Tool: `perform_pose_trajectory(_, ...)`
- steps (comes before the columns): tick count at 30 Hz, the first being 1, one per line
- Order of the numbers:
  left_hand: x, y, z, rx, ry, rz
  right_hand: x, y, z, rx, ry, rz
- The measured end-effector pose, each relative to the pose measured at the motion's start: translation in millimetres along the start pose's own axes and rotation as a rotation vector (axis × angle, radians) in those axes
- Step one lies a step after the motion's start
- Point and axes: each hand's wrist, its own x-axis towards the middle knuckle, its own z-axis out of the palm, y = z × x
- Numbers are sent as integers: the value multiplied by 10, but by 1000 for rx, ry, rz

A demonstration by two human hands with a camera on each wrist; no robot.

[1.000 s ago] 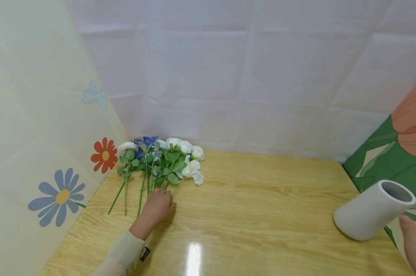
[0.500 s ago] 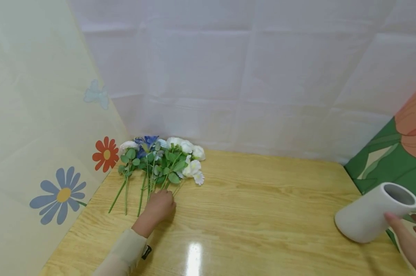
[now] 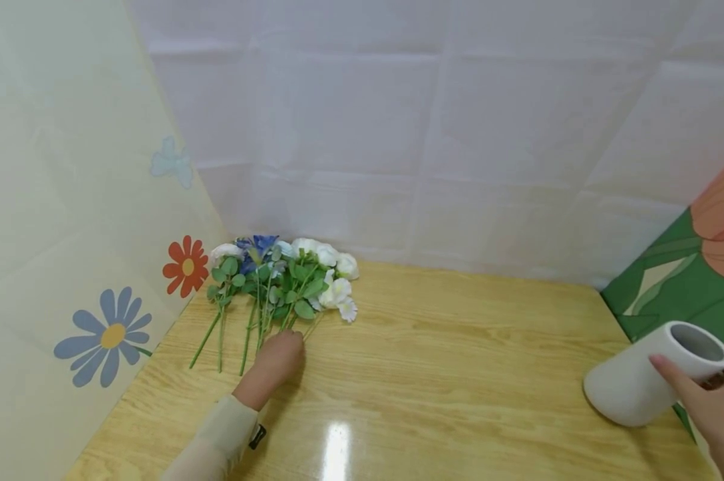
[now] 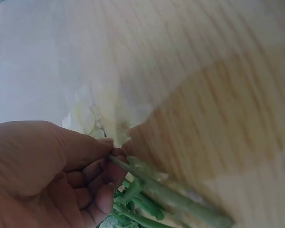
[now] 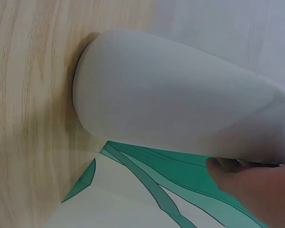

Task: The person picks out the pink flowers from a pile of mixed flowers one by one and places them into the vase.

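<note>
Several artificial flowers lie on the table's far left: a blue bloom (image 3: 256, 254), white blooms (image 3: 336, 292) and a pale pink one (image 3: 225, 253), all with green stems and leaves. My left hand (image 3: 276, 364) is down at the stems. Up close in the left wrist view, its thumb and forefinger pinch one green stem (image 4: 180, 199); other stems lie below the hand. At the right stands a white cylindrical vase (image 3: 626, 384) with its round mouth up. My right hand (image 3: 713, 407) grips it near the rim, thumb on the near side, the other fingers mostly hidden behind.
The wooden table (image 3: 446, 374) ends at a pale cloth backdrop (image 3: 398, 133) behind. A flower-printed panel (image 3: 55, 220) borders it on the left, and a green panel with tulips (image 3: 668, 267) stands right behind the vase.
My right hand has come in from the right edge and closed round the upper vase. The left hand has stayed at the stems. The vase still stands in its place.
</note>
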Motion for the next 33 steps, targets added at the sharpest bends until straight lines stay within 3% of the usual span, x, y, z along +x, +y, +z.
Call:
perform_pose_trajectory(4, 8, -18, 3, -42, -8, -4, 69, 15, 38, 37, 68, 3)
perform_pose_trajectory(8, 14, -27, 4, -47, -6, 10, 73, 56, 67, 149, 90, -35)
perform_pose_trajectory(12, 21, -17, -11, -67, -12, 0, 80, 89, 76, 247, 32, -130)
perform_pose_trajectory(18, 36, -1, -43, -68, 5, -20, 133, 119, 114, 151, -56, -213)
perform_pose_trajectory(25, 63, 65, -94, -79, 24, 0, 89, 111, 145, 136, -144, -248)
perform_pose_trajectory(33, 118, 135, -93, -106, -1, -13, -4, 31, 238, 266, -192, -323)
